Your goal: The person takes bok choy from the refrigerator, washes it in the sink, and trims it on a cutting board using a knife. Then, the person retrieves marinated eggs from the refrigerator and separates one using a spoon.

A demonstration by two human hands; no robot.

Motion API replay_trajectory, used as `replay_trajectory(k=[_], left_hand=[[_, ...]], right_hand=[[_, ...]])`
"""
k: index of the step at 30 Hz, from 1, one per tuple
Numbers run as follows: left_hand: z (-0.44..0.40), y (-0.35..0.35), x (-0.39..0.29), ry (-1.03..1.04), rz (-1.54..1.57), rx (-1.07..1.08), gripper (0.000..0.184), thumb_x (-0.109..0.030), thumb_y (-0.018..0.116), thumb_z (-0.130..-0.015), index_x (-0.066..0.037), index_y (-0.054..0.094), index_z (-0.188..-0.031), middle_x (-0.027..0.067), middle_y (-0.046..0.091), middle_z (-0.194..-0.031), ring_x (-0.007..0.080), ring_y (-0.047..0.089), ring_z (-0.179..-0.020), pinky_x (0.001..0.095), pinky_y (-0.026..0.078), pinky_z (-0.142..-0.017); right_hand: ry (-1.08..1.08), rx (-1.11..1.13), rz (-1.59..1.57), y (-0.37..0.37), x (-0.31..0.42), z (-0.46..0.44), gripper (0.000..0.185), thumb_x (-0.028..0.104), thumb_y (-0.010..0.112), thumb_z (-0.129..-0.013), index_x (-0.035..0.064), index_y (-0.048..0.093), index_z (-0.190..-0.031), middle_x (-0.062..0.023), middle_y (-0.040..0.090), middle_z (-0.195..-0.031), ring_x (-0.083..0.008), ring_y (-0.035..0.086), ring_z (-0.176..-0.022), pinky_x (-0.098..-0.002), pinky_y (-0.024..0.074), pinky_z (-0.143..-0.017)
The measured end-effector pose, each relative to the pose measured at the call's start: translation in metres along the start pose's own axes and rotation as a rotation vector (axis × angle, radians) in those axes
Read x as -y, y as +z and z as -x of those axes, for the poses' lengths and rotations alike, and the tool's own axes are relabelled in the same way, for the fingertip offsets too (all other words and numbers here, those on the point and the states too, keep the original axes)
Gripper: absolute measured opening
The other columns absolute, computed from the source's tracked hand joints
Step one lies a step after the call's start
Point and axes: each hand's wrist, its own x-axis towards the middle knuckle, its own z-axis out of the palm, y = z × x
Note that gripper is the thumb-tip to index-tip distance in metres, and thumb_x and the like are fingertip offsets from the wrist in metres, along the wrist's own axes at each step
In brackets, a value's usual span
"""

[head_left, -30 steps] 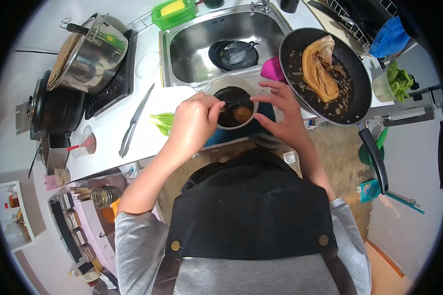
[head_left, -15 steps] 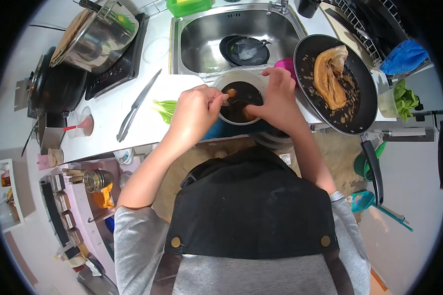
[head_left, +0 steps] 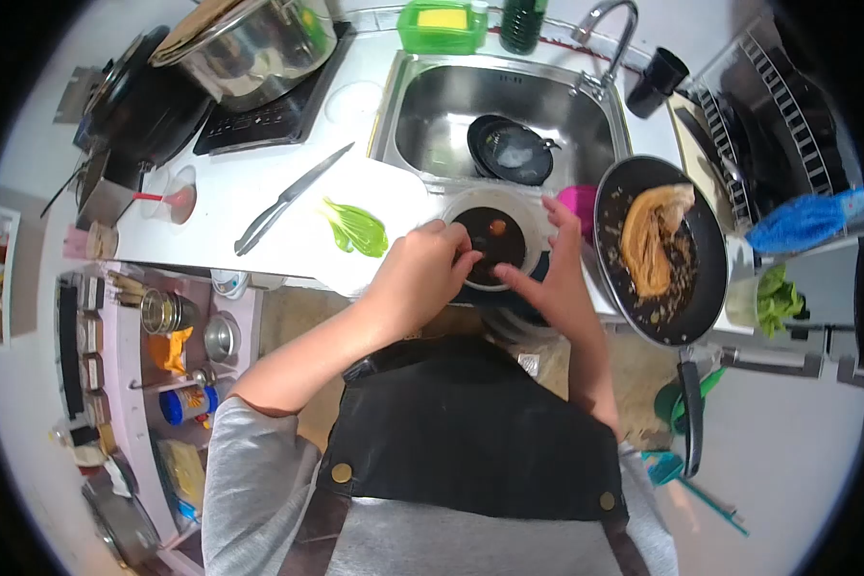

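A round white tub (head_left: 532, 223) with dark brown liquid (head_left: 485, 257) stands at the counter's front edge, below the sink. A small roundish brown piece (head_left: 497, 228) shows in the liquid; its kind is unclear. My left hand (head_left: 420, 278) is at the tub's left side, fingers curled and pinched together over the rim. What they hold, if anything, is hidden. My right hand (head_left: 559, 280) is at the tub's right side, thumb and fingers spread apart, with nothing visible in it. Left of the tub, a leafy green vegetable (head_left: 355, 228) lies on a white board (head_left: 403, 187).
A knife (head_left: 293, 200) lies on the counter to the left. On the right sits a frying pan (head_left: 680, 322) with a browned slab of meat (head_left: 651, 240), its handle (head_left: 690, 413) jutting past the edge. Black dishes (head_left: 514, 151) lie in the sink (head_left: 432, 106).
The view has shifted, so the counter appears lower and more of the sink and faucet shows. The right thumb has moved off the brown piece, and the left fingers have curled lower over the rim.
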Motion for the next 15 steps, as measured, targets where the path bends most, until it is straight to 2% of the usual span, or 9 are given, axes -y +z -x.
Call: replay_trajectory(k=[3, 4, 7, 8, 10, 11, 12, 15], left_hand=[[0.007, -0.004, -0.011, -0.091, -0.058, -0.07, 0.015, -0.014, 0.068, -0.079, -0.002, 0.062, -0.085, 0.015, 0.059, -0.083, 0.0345, 0.061, -0.068, 0.0405, 0.049, -0.061], [0.009, -0.006, -0.015, -0.123, -0.049, -0.118, 0.016, -0.015, 0.068, -0.079, -0.002, 0.062, -0.086, 0.0141, 0.059, -0.084, 0.0326, 0.061, -0.066, 0.0393, 0.049, -0.06], [0.017, -0.017, -0.019, -0.241, -0.012, -0.231, 0.017, -0.016, 0.068, -0.081, -0.003, 0.064, -0.091, 0.0117, 0.058, -0.084, 0.0268, 0.059, -0.059, 0.0356, 0.048, -0.057], [0.022, -0.022, -0.017, -0.297, 0.01, -0.251, 0.017, -0.016, 0.068, -0.081, -0.004, 0.064, -0.092, 0.0112, 0.057, -0.083, 0.0246, 0.058, -0.057, 0.0344, 0.047, -0.056], [0.035, -0.028, -0.008, -0.372, 0.029, -0.31, 0.017, -0.016, 0.066, -0.083, -0.005, 0.065, -0.096, 0.0101, 0.057, -0.082, 0.017, 0.052, -0.051, 0.0303, 0.044, -0.053], [0.043, -0.031, -0.002, -0.412, 0.021, -0.322, 0.017, -0.016, 0.066, -0.084, -0.005, 0.065, -0.096, 0.01, 0.057, -0.083, 0.0169, 0.052, -0.051, 0.03, 0.044, -0.053], [0.051, -0.035, 0.003, -0.451, 0.014, -0.333, 0.017, -0.015, 0.066, -0.084, -0.005, 0.065, -0.097, 0.01, 0.057, -0.083, 0.0167, 0.052, -0.051, 0.0298, 0.044, -0.053], [0.073, -0.052, 0.018, -0.528, -0.023, -0.382, 0.017, -0.013, 0.064, -0.084, -0.004, 0.065, -0.098, 0.0101, 0.058, -0.084, 0.0164, 0.052, -0.053, 0.0287, 0.044, -0.052]], right_hand=[[0.213, -0.01, -0.18, 0.003, 0.014, 0.003, 0.074, 0.026, 0.074, -0.076, 0.0038, 0.034, -0.135, -0.0182, 0.038, -0.128, -0.0292, 0.038, -0.12, -0.0392, 0.0413, -0.09], [0.255, -0.066, -0.118, 0.005, 0.007, 0.002, 0.061, 0.019, 0.067, -0.082, 0.0035, 0.039, -0.134, -0.0167, 0.04, -0.126, -0.0225, 0.053, -0.102, -0.0315, 0.0511, -0.07], [0.528, 0.002, -0.401, 0.004, 0.003, -0.004, 0.051, 0.009, 0.059, -0.085, 0.0008, 0.043, -0.133, -0.014, 0.048, -0.118, -0.0172, 0.062, -0.073, -0.0255, 0.0515, -0.052], [0.569, 0.059, -0.563, 0.009, -0.008, -0.004, 0.048, 0.0, 0.049, -0.084, -0.0008, 0.044, -0.132, -0.0155, 0.053, -0.118, -0.0166, 0.061, -0.051, -0.023, 0.0502, -0.041], [0.595, 0.091, -0.666, 0.006, -0.007, -0.011, 0.049, -0.002, 0.044, -0.083, -0.0017, 0.044, -0.132, -0.0182, 0.053, -0.123, -0.0196, 0.063, -0.053, -0.0242, 0.0518, -0.042], [0.608, 0.109, -0.717, 0.005, -0.006, -0.015, 0.05, -0.003, 0.041, -0.082, -0.0022, 0.045, -0.131, -0.0195, 0.052, -0.125, -0.021, 0.064, -0.054, -0.0247, 0.0526, -0.043], [0.601, 0.144, -0.757, 0.002, -0.008, -0.018, 0.052, -0.005, 0.037, -0.08, -0.0037, 0.044, -0.131, -0.022, 0.046, -0.134, -0.0236, 0.066, -0.055, -0.0255, 0.0538, -0.043], [0.615, 0.181, -0.795, 0.001, -0.012, -0.032, 0.051, -0.005, 0.037, -0.08, -0.0043, 0.045, -0.13, -0.0218, 0.048, -0.131, -0.0237, 0.065, -0.053, -0.0253, 0.0533, -0.042]])
